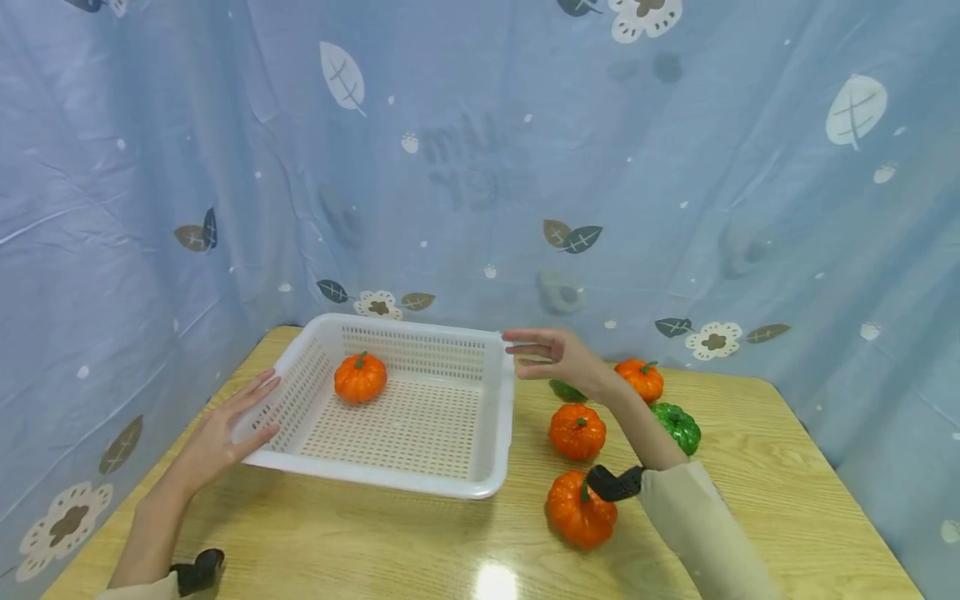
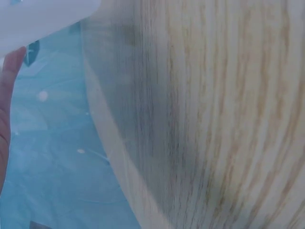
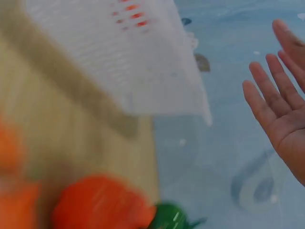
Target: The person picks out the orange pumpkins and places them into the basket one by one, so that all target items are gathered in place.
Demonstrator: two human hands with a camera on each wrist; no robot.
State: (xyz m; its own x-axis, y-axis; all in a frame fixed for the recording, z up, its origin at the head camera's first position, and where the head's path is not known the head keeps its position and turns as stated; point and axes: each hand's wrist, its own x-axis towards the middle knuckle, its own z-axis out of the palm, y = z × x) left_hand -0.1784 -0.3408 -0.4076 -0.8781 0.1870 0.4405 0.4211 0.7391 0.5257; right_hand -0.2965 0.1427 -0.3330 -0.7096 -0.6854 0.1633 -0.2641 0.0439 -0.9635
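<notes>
A white plastic basket [image 1: 375, 476] with slotted walls is on the left half of the table, with an orange toy pumpkin [image 1: 361, 379] inside near its back left. At the basket's left rim is my left hand [image 1: 213, 442], fingers extended and thumb spread. The left wrist view catches only a finger [image 2: 10, 71] right under the white rim. By the far right corner my right hand [image 1: 558, 360] reaches toward the rim with straight, spread fingers. Its palm [image 3: 293, 131] shows bare in the right wrist view, apart from the basket there.
Right of the basket sit orange pumpkins [image 1: 577, 432], a nearer orange one [image 1: 582, 511], another farther back [image 1: 639, 380], and a green pumpkin [image 1: 678, 428]. A second green one [image 1: 567, 391] is partly hidden by my right hand. A blue patterned curtain [image 1: 480, 167] borders the wooden table [image 1: 360, 542].
</notes>
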